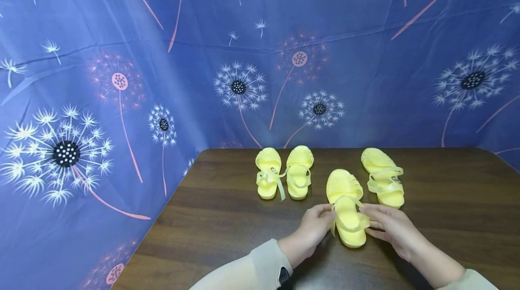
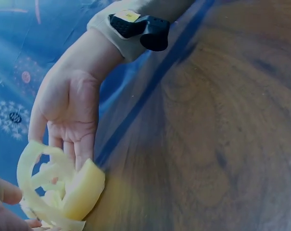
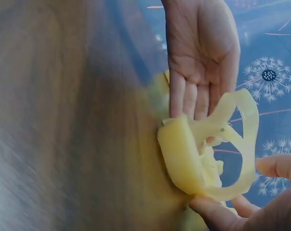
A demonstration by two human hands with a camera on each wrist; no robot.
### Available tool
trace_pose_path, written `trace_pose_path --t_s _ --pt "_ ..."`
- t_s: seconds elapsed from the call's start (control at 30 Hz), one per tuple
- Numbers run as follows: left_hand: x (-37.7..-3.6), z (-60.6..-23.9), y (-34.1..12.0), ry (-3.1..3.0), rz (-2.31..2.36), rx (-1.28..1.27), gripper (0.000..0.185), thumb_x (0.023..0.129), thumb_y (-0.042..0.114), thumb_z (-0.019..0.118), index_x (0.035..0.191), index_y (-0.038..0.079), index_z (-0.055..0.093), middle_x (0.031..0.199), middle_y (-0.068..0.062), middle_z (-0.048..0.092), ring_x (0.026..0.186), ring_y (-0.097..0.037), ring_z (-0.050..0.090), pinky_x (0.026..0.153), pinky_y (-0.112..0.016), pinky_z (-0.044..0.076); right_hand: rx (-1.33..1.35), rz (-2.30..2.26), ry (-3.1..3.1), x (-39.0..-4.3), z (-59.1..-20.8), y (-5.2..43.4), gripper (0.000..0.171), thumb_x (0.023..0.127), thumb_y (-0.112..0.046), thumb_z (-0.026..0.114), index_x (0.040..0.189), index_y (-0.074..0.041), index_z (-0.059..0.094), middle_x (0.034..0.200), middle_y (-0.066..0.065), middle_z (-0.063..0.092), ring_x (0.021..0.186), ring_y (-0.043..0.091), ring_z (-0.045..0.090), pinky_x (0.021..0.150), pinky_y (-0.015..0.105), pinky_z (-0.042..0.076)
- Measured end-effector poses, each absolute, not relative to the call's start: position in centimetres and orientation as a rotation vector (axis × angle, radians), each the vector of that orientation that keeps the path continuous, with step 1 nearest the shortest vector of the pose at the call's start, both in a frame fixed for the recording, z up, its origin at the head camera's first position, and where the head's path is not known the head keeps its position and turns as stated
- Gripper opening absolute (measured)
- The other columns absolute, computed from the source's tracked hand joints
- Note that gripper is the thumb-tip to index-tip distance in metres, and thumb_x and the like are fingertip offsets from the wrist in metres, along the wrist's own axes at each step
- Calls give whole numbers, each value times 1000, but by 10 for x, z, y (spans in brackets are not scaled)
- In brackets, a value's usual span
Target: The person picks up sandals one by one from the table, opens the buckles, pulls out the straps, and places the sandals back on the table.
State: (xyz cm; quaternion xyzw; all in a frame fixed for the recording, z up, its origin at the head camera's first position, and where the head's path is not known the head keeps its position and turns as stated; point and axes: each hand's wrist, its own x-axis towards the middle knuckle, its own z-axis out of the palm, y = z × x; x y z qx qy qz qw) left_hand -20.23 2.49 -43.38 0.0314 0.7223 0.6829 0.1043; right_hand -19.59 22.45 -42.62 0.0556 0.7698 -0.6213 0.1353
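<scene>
A pale yellow sandal [image 1: 351,237] with loose translucent straps points away on the brown table, between both hands. My left hand [image 1: 310,231] is at its left side, where thumb and forefinger pinch the strap by the ankle. At the opposite side, my right hand [image 1: 392,229] touches the strap and side with outstretched fingers. The right wrist view shows the strap [image 3: 250,130] standing up as a loop above the thick heel [image 3: 176,154]. Some fingertips are hidden behind the straps and sole.
Another yellow sandal [image 1: 375,160] lies just beyond the right hand. Further left, two more yellow sandals, a left one [image 1: 267,158] and a right one [image 1: 300,156], lie side by side near the back edge. Blue dandelion-print cloth [image 1: 349,64] hangs behind the wooden table [image 1: 211,218].
</scene>
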Motion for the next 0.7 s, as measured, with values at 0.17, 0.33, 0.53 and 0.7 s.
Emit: trace_pose_path --t_s 0.17,0.33,0.53,0.7 --pt "-208 -437 18 2073 2006 45 21 91 8 63 111 -1 63 96 -6 64 90 -14 61 85 -36 55 113 -1703 2339 -205 -414 225 70 98 -43 53 143 8 37 146 21 44 118 19 56 92 30 53" --pt "-209 -438 16 2044 2016 62 19 90 6 64 107 -2 63 93 -7 63 88 -14 63 84 -35 56 26 -1651 2427 -212 -405 220 69 98 -45 53 144 4 38 150 22 38 128 23 49 102 39 47" --pt "-211 -441 16 1996 2062 50 17 88 2 65 104 -3 63 89 -6 61 86 -15 64 84 -35 57 -47 -1546 2570 -221 -396 207 63 95 -47 58 138 -1 50 145 23 46 133 40 41 100 57 42" --pt "-211 -445 15 1967 2081 30 13 88 0 65 100 -5 64 86 -6 63 82 -13 65 82 -34 58 -106 -1443 2594 -230 -388 200 59 94 -44 60 133 -1 55 140 22 52 130 44 44 97 58 42"
